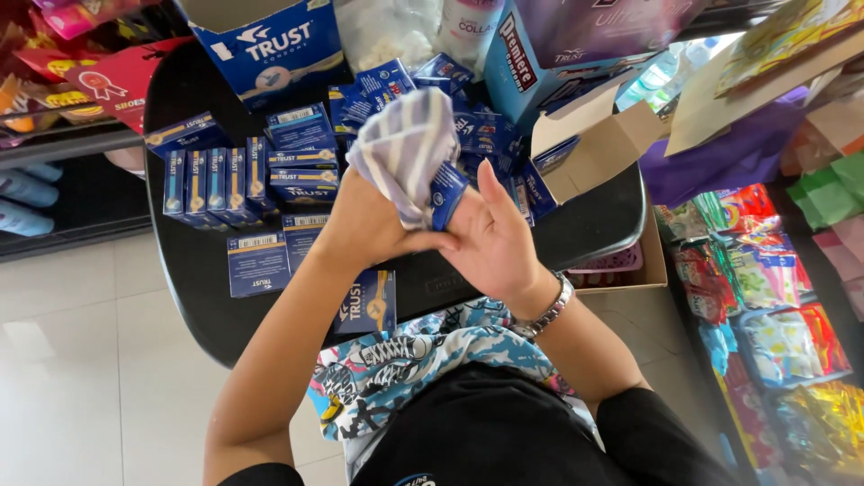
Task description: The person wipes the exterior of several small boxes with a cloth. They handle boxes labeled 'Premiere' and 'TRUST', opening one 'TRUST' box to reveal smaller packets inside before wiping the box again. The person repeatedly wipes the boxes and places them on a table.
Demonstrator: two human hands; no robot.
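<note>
Head cam looked down at 2 hands over a black table (193, 261). Left hand (364, 225) was closed on a striped cloth (402, 148) and rubbed it on a small blue box (447, 193). Right hand (490, 238) gripped that box from below w/ fingers up. Box sat between both hands, above the table, not touching it. More small blue boxes (211, 184) stood in rows nearby. To wipe well, I think: hold box tight, turn it bit by bit, press cloth flat on each side.
</note>
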